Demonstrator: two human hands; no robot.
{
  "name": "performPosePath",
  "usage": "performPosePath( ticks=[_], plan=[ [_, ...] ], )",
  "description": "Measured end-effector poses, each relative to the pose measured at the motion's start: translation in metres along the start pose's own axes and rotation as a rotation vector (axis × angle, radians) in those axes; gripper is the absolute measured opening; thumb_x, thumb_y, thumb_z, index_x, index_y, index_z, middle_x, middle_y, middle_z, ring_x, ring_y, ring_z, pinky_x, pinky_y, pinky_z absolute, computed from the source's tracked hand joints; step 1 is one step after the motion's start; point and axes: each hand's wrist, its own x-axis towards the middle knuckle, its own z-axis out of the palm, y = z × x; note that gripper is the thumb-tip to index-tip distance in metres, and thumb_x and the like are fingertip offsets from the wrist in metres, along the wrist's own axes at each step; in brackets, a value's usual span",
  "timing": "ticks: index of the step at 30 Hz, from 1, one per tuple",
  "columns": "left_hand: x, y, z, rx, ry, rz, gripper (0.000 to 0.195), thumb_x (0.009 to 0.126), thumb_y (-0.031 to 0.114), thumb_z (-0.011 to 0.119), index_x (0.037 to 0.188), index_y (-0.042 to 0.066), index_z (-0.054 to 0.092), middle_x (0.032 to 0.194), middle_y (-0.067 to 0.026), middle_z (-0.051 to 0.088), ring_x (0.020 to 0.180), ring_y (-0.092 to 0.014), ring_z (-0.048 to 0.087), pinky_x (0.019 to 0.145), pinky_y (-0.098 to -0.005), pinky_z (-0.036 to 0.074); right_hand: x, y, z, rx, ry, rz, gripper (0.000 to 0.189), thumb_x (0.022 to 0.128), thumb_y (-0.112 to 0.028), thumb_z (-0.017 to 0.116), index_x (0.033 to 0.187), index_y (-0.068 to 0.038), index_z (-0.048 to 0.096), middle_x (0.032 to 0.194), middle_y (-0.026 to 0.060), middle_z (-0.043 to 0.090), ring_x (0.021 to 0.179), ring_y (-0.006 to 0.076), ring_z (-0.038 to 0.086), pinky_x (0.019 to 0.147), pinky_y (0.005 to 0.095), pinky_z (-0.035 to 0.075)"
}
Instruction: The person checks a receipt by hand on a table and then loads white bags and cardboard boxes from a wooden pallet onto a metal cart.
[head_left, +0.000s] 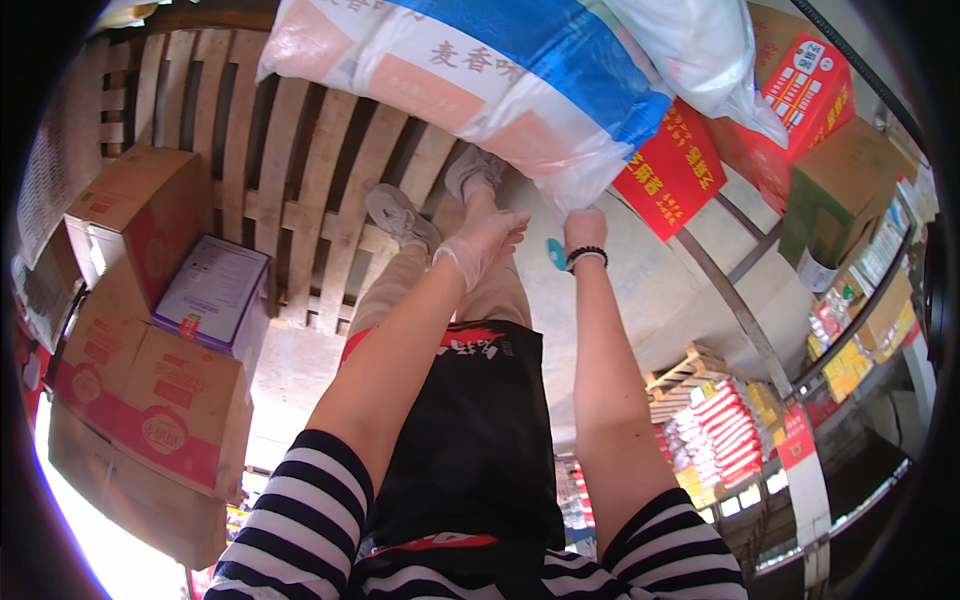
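Note:
A large filled plastic-woven sack, white with blue and pale orange panels and printed writing, lies across the top of the view. My right hand, in a thin clear glove with a dark beaded bracelet and a teal band at the wrist, grips the sack's near lower corner. Just left of that corner, my left hand hangs in a clear glove, its fingers loosely curled and holding nothing. It is apart from the sack, above my shoes and the wooden pallet slats.
Cardboard cartons and a purple-white box stack at left. Another white sack adjoins the first. Red printed cartons sit beneath and beside them. A metal rack bar runs at right, with packaged goods beyond.

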Motion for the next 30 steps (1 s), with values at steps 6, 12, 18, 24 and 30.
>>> performPosePath(
  ticks=[6,12,18,24,30],
  plan=[
    [0.032,0.019,0.044,-0.507,-0.281,0.078,0.038,0.085,0.030,0.058,0.113,0.005,0.053,0.112,-0.0070,0.057,0.102,-0.021,0.053,0.088,-0.0354,0.040,-0.001,-0.005,0.014,0.332,-0.104,0.082,0.029,0.078,-0.013,0.046,0.094,0.005,0.063,0.084,0.0193,0.065,0.079,0.0296,0.062,0.069,0.0379,0.047],
    [0.078,0.014,0.020,-0.573,-0.324,0.027,0.036,0.081,0.026,0.058,0.113,0.008,0.053,0.107,-0.0048,0.058,0.095,-0.021,0.056,0.082,-0.0382,0.045,0.023,0.008,0.014,0.514,-0.428,0.208,0.027,0.075,-0.015,0.053,0.097,0.001,0.059,0.089,0.0093,0.062,0.080,0.0192,0.060,0.072,0.0312,0.048],
    [0.107,0.017,0.026,-0.452,-0.266,-0.070,0.038,0.082,0.033,0.057,0.111,0.010,0.057,0.095,-0.0063,0.061,0.081,-0.023,0.060,0.072,-0.0416,0.051,0.055,0.003,0.003,0.590,-0.794,0.462,0.039,0.070,-0.012,0.058,0.107,0.000,0.051,0.097,0.0105,0.058,0.088,0.0232,0.060,0.076,0.0359,0.051],
    [0.091,0.056,0.029,-0.254,-0.268,-0.093,0.048,0.075,0.043,0.063,0.112,0.012,0.057,0.096,-0.0075,0.061,0.078,-0.025,0.060,0.066,-0.0360,0.052,0.068,0.012,-0.001,0.795,-1.065,0.646,0.029,0.076,-0.011,0.055,0.104,-0.006,0.052,0.097,0.0142,0.058,0.092,0.0301,0.060,0.085,0.0477,0.052],
    [0.110,0.037,0.036,-0.196,-0.230,-0.088,0.047,0.079,0.047,0.062,0.112,0.015,0.056,0.103,-0.0058,0.059,0.090,-0.020,0.057,0.073,-0.0337,0.047,0.077,0.015,-0.009,0.978,-1.021,0.747,0.033,0.078,-0.013,0.050,0.109,-0.002,0.052,0.104,0.0141,0.059,0.094,0.0247,0.060,0.087,0.0502,0.050]
  ],
)
